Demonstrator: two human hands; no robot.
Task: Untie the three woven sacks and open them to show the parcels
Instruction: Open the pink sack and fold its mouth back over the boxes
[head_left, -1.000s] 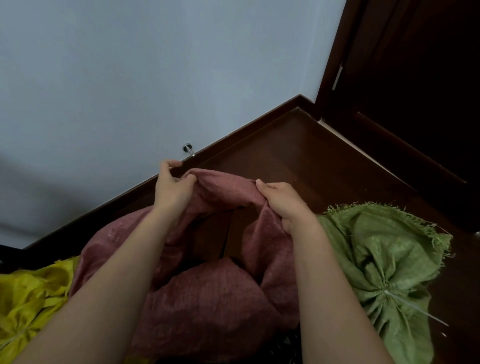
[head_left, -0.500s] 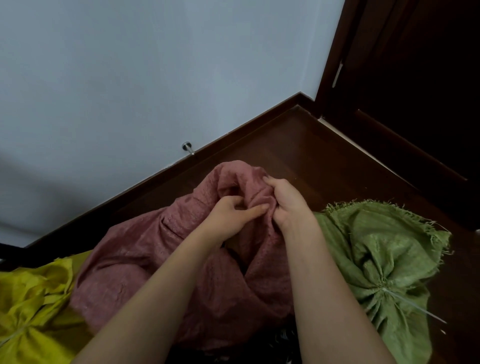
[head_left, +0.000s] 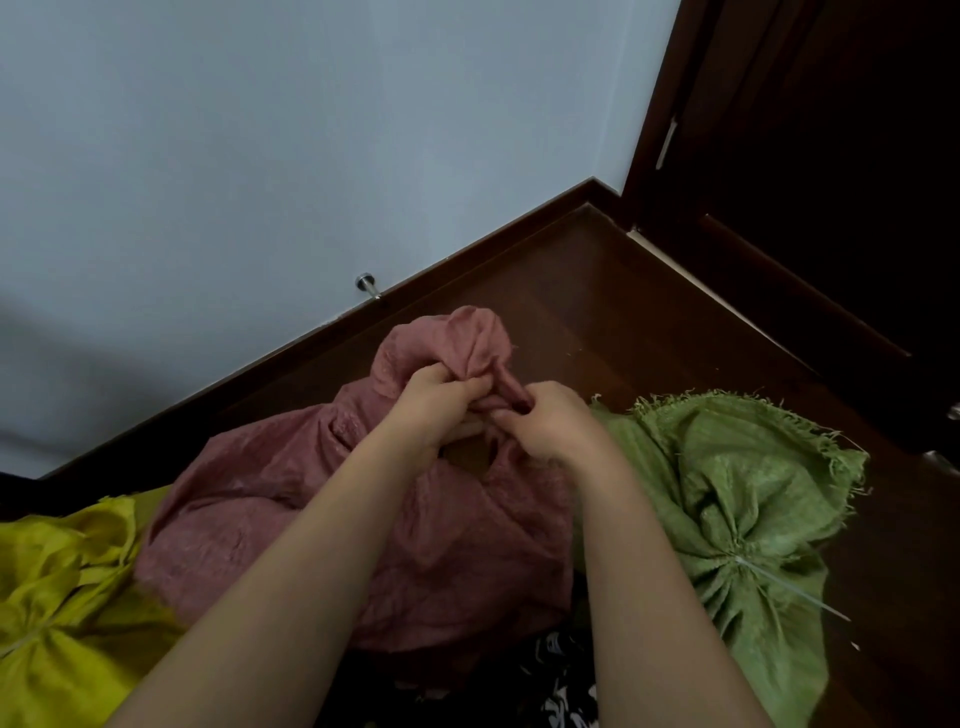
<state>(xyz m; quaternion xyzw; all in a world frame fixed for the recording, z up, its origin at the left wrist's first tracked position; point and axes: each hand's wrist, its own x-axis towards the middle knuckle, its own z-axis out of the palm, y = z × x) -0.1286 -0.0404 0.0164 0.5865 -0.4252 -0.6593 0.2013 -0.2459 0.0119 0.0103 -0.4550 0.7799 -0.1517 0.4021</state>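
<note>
Dark wooden floor (head_left: 597, 291) below pale wall — pink sack (head_left: 291, 519) at centre; left hand (head_left: 431, 410) and right hand (head_left: 550, 426) both clamped on its gathered mouth; green sack (head_left: 753, 499) at 3 o'clock, yellow sack (head_left: 57, 597) at 8 — both tied

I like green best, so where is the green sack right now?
The green sack lies on the dark wooden floor at the right of the head view, right beside the pink sack, with its neck tied.
</note>
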